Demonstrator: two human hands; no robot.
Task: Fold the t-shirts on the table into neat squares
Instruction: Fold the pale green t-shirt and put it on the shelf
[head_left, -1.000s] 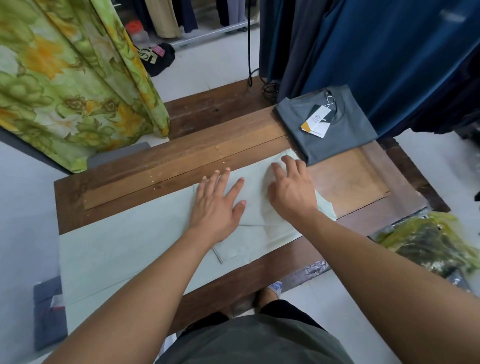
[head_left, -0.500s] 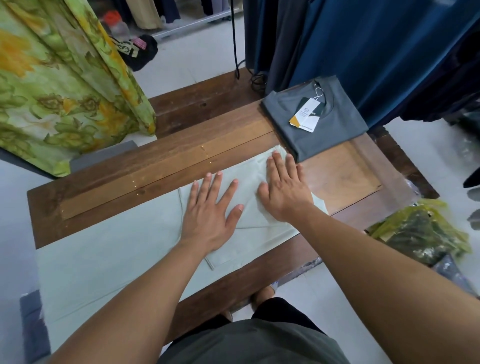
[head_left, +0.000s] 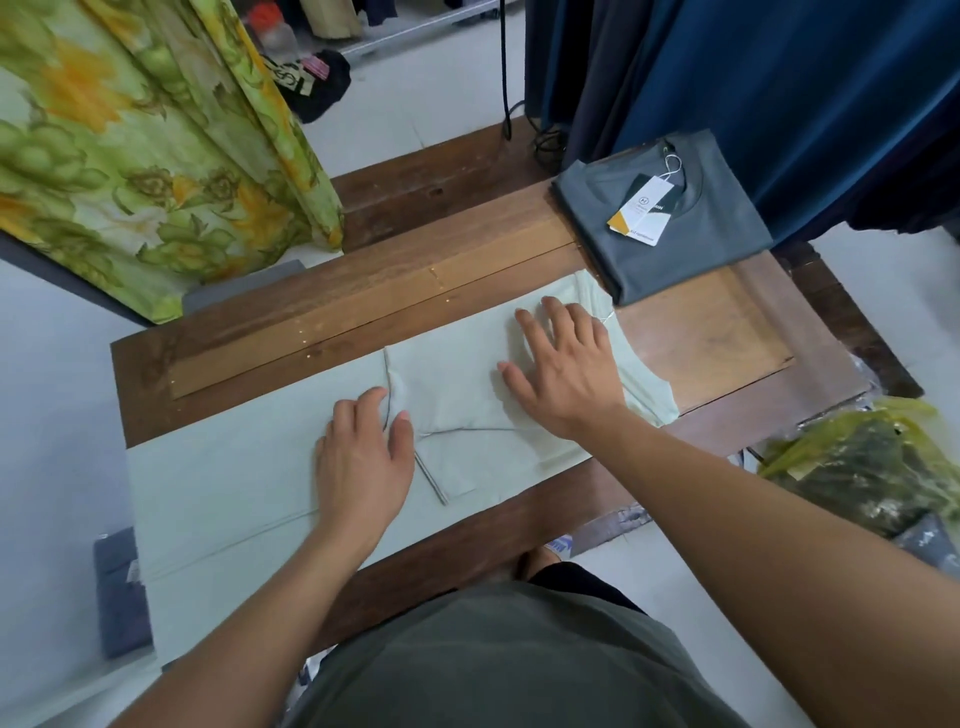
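1. Floral fabric (head_left: 130, 156): hangs at far left, off the work area.
2. Pale green t-shirt (head_left: 234, 467): the item being folded. It lies lengthwise along the near side of the wooden tabletop (head_left: 727, 338), its left end overhanging the edge, with the sleeves turned in over the body to narrow it to a strip.
3. Left hand (head_left: 363, 457): on the shirt at the edge of the folded-in sleeve, fingers bent, the cloth slightly rucked beneath them. I cannot tell whether this grip pinches or only presses. Likely purpose: taking up the fold.
4. Right hand (head_left: 566, 374): flat near the collar end, fingers spread, grip released. It probably pins the cloth so the layers do not slide.
5. Grey t-shirt (head_left: 675, 260): already folded square and set at the far right corner, clear of the work, with its hang tag (head_left: 641, 210) on top.
6. Yellow-green plastic bag (head_left: 857, 467): on the floor at right.
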